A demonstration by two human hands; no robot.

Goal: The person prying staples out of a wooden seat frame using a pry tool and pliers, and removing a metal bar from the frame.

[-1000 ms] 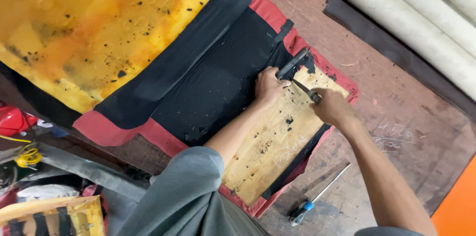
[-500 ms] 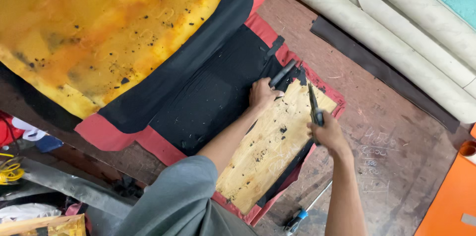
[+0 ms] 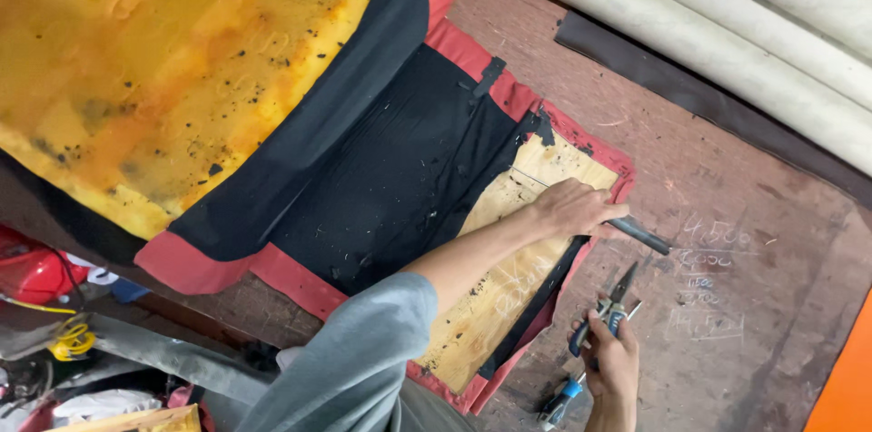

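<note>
Brown workbench, left hand now gripping dark rod, right hand lowered with pliers

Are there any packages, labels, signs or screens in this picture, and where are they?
No packages, labels, signs or screens that I can make out.
Chalk marks: faint white scribbles on the brown floor, just right of the pliers in the right hand.
Pencil scrawl: faint marks on the bare wooden board, under the left forearm.
</note>
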